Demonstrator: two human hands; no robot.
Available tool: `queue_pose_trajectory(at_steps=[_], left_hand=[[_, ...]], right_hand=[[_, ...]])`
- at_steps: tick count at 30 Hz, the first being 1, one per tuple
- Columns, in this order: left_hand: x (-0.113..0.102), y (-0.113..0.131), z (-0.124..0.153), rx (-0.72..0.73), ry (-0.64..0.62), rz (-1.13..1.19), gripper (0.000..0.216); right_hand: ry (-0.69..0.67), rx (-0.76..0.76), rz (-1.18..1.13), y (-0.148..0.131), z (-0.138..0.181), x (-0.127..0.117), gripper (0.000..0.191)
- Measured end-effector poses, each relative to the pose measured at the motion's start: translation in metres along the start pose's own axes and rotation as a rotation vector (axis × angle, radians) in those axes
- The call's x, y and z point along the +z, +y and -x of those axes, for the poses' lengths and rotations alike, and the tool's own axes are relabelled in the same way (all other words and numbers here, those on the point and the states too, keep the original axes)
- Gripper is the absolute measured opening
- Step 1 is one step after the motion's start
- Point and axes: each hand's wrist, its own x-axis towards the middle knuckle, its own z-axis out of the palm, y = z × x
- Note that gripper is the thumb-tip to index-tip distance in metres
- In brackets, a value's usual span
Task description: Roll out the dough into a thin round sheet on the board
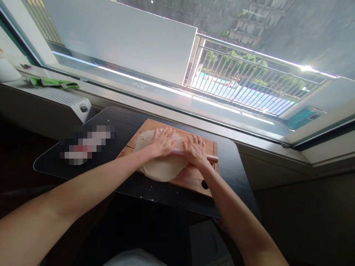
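Note:
A wide, thin sheet of pale dough [162,170] with an uneven edge lies on a wooden cutting board [191,180]. Across it rests a rolling pin [212,159], its brown end sticking out to the right. My left hand [164,142] lies flat over the pin's left part, fingers stretched forward, hiding that end. To its right, my right hand [195,149] presses on the pin palm down with its fingers spread. A short length of the pin shows between the two hands. Neither hand has its fingers wrapped around it.
The board stands on a black table [233,177] with rounded corners. A pixelated object [87,145] lies on its left side. A radiator [50,94] with a green cloth [54,82] on it stands at far left. Beyond the table is a large window with a railing [249,77] outside.

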Motion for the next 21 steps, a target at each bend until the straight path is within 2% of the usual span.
queue_pose_trajectory(at_steps=[3,5,7,10,12,13,15,17,19,21], left_hand=[[0.013,0.006,0.042,0.128,0.130,-0.022,0.058],[0.019,0.010,0.054,0.163,0.189,-0.018,0.056],[0.019,0.009,0.042,0.142,0.193,-0.011,0.058],[0.010,-0.004,0.000,-0.006,0.143,0.026,0.063],[0.001,-0.017,-0.019,-0.161,0.187,0.071,0.063],[-0.003,-0.025,-0.019,-0.206,0.248,0.080,0.062],[-0.006,-0.040,-0.002,-0.191,0.399,0.073,0.059],[-0.002,-0.051,0.034,-0.064,0.508,0.074,0.052],[0.008,-0.055,0.073,0.078,0.553,0.095,0.042],[0.019,-0.052,0.102,0.190,0.547,0.125,0.035]], right_hand=[[0.096,-0.125,0.052,0.004,0.038,0.012,0.053],[0.131,-0.151,0.066,0.005,0.048,0.017,0.053],[0.125,-0.109,0.052,0.004,0.036,0.018,0.053],[0.044,-0.008,-0.010,0.002,-0.009,0.011,0.054],[0.000,0.056,-0.049,0.001,-0.036,0.004,0.053],[0.003,0.082,-0.058,0.001,-0.045,0.000,0.051],[0.062,0.088,-0.064,0.000,-0.051,-0.005,0.044],[0.168,0.005,-0.071,-0.002,-0.044,-0.005,0.038],[0.260,-0.128,-0.078,-0.006,-0.031,0.002,0.035],[0.305,-0.236,-0.069,-0.012,-0.019,0.012,0.035]])
